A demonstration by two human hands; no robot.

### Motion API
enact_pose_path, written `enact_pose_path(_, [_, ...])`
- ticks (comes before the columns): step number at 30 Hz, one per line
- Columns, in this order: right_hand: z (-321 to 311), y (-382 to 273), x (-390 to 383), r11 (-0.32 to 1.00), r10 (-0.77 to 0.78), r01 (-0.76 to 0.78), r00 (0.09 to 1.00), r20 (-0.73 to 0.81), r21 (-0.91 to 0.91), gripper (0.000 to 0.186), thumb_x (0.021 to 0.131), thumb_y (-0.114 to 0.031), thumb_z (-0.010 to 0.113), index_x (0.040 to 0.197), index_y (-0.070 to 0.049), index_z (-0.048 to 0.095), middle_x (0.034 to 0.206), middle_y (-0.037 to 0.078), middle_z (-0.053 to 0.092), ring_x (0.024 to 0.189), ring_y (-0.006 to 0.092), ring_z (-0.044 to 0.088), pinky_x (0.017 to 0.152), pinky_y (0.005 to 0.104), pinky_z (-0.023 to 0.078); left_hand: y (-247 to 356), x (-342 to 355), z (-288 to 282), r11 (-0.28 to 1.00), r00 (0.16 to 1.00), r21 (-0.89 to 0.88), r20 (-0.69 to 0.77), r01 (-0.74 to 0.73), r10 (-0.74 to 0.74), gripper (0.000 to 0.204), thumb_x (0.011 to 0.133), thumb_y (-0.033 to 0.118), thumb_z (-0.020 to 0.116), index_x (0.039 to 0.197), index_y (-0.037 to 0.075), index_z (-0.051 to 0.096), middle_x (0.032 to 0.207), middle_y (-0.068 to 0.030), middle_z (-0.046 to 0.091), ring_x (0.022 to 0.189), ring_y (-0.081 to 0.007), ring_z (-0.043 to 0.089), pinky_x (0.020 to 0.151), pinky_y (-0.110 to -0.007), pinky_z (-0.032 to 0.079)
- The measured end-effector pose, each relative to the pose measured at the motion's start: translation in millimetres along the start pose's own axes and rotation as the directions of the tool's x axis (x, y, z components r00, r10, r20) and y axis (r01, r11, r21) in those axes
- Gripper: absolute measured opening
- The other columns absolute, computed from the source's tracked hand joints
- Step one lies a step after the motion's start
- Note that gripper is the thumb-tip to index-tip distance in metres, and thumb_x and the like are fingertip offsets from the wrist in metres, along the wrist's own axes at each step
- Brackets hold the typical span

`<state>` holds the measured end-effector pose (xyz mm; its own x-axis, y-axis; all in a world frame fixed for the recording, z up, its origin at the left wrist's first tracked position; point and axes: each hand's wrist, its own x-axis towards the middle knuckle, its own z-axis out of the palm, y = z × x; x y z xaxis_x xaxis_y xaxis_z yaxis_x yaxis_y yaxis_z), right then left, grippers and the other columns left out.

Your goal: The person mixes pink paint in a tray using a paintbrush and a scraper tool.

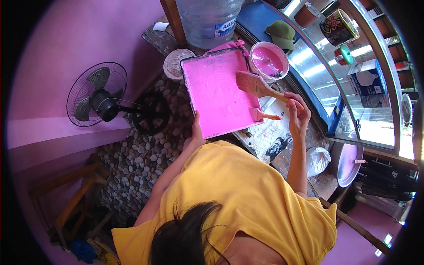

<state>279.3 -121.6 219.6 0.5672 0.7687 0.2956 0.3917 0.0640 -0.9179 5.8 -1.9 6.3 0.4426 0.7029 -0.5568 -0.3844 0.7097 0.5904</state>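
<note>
My left hand point(197, 129) grips the lower left edge of a tray point(216, 92) coated in pink paint. My right hand point(298, 115) holds a wide brush point(252, 84) by its wooden handle, the bristles angled over the tray's right side. A smaller brush point(268, 116) with a red-tipped handle rests at the tray's lower right. A bucket of pink paint point(266, 58) stands just beyond the tray's upper right, and a white-smeared round container point(174, 62) is at its upper left. A paint-stained white surface point(271, 145) shows beneath the tray's right side.
A fan point(105, 104) stands left by a pink wall, over pebbles point(132, 168). A water jug point(204, 20) and green cap point(278, 33) are at the back. Right are a glass-fronted shelf with cans point(338, 27), a white bag point(318, 161) and a basin point(346, 172). Wooden frames lie lower left.
</note>
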Motion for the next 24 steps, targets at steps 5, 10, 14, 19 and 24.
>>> enact_pose_path(5, [-5.8,-2.8,-1.1,0.993,-0.057,0.06,0.998,0.028,-0.101,0.022,0.096,-0.018,0.059,0.106,-0.001,0.066,0.101,0.003,0.063,0.083,0.0067,0.053,0.073,0.0192,0.042,4.3,-3.9,6.7,1.0,1.0,0.004,-0.028,0.012,-0.012,0.06,0.097,0.054,0.041,0.131,0.005,0.047,0.121,-0.0087,0.055,0.114,-0.0207,0.053,0.096,-0.035,0.043])
enact_pose_path(10, [0.3,-15.2,2.1,0.994,-0.049,0.045,0.998,-0.032,-0.104,0.017,0.091,-0.015,0.063,0.1,-0.002,0.069,0.084,0.005,0.065,0.08,0.0143,0.053,0.075,0.0269,0.041,3.1,-2.1,4.8,1.0,0.999,-0.001,-0.033,0.007,-0.007,0.058,0.097,0.053,0.042,0.13,0.005,0.048,0.118,-0.0077,0.056,0.111,-0.0195,0.054,0.094,-0.034,0.044])
enact_pose_path(14, [2.9,-13.7,3.0,0.99,-0.092,0.088,0.995,-0.029,-0.114,0.017,0.091,-0.016,0.063,0.1,-0.002,0.069,0.09,0.007,0.068,0.084,0.0159,0.057,0.079,0.0282,0.042,5.1,-4.5,8.2,1.0,0.999,0.01,-0.054,0.009,-0.009,0.057,0.097,0.052,0.042,0.129,0.005,0.048,0.117,-0.0069,0.056,0.11,-0.0188,0.054,0.094,-0.033,0.044])
enact_pose_path(19, [-2.5,-1.4,3.6,0.982,-0.096,0.103,0.994,0.047,-0.161,0.021,0.096,-0.016,0.058,0.107,0.0,0.066,0.101,0.006,0.064,0.091,0.0102,0.057,0.079,0.021,0.044,2.9,-2.2,2.8,1.0,1.0,-0.003,-0.02,0.012,-0.012,0.063,0.095,0.055,0.045,0.134,0.004,0.044,0.124,-0.0084,0.054,0.114,-0.0198,0.053,0.096,-0.034,0.043])
enact_pose_path(24, [2.5,4.4,7.2,0.999,0.035,-0.036,0.999,-0.04,-0.019,0.021,0.094,-0.019,0.061,0.102,-0.001,0.068,0.096,0.004,0.069,0.083,0.0114,0.057,0.078,0.0257,0.044,-1.6,2.3,-2.0,1.0,1.0,-0.021,-0.014,-0.014,0.013,0.059,0.097,0.054,0.042,0.129,0.005,0.048,0.119,-0.0072,0.055,0.111,-0.0191,0.054,0.094,-0.033,0.044])
